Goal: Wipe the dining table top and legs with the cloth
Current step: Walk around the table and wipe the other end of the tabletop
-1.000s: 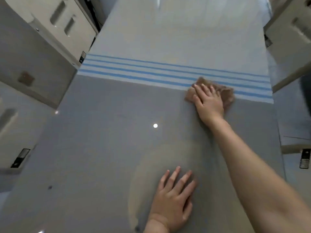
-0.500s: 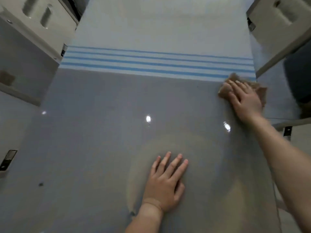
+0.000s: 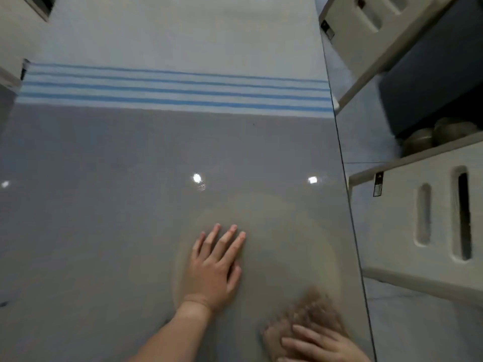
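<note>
The brown cloth lies near the right edge of the worktop, close to the person. It is pinned under the right hand, whose blurred fingers look fairly straight and pressed flat on it. The left hand rests just to its left, fingers spread flat and holding nothing; most of the worktop stretches forward and leftward of the cloth.

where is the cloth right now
In the head view the cloth sits at the bottom right of the table, under the right hand, beside the left hand.

No legible text, label or number anywhere.
</note>
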Motion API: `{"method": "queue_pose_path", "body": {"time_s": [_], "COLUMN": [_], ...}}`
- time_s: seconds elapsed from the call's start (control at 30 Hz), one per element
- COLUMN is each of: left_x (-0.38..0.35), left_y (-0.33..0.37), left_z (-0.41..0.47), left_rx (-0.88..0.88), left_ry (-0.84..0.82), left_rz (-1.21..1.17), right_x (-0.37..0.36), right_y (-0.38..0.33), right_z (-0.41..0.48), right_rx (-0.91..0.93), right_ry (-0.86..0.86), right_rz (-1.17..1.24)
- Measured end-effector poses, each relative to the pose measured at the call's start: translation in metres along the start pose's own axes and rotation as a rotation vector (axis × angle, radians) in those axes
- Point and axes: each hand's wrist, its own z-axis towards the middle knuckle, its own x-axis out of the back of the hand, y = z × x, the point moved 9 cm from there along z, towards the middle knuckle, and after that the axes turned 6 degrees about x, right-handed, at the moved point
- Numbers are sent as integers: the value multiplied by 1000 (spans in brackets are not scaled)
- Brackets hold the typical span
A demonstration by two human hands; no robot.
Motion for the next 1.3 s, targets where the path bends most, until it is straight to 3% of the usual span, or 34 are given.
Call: {"method": "queue_pose_path", "body": {"time_s": [0.07, 0.13, 0.27, 0.4, 0.67, 0.83, 0.9, 1.0, 1.17, 1.3], "left_x": [-1, -1, 0, 1, -3, -1, 6, 34, 74, 77], "left_y": [0, 0, 0, -1, -2, 2, 1, -21, -133, -216], "left_z": [0, -1, -1, -1, -3, -4, -3, -17, -75, -106], "left_rx": [5, 6, 18, 13, 12, 25, 23, 33, 206, 331], "left_ry": [-1, -6, 16, 24, 10, -67, -117, -57, 62, 30], "left_rz": [13, 28, 24, 9, 42, 32, -45, -141, -54, 26], "right_x": [10, 20, 54, 46, -12, -44, -49, -55, -76, -69], "right_y": [15, 70, 206, 222, -2, -100, -123, -149, -173, -133], "right_z": [14, 38, 148, 158, 18, -49, -55, -41, 12, 75], "right_rx": [123, 114, -437, -647, -430, -322, -217, -29, 286, 205], "right_ry": [-81, 0, 139, 170, 55, -108, -138, -154, -228, -176], "right_rz": [-134, -67, -40, -30, 31, 35, 34, 10, -4, -10]}}
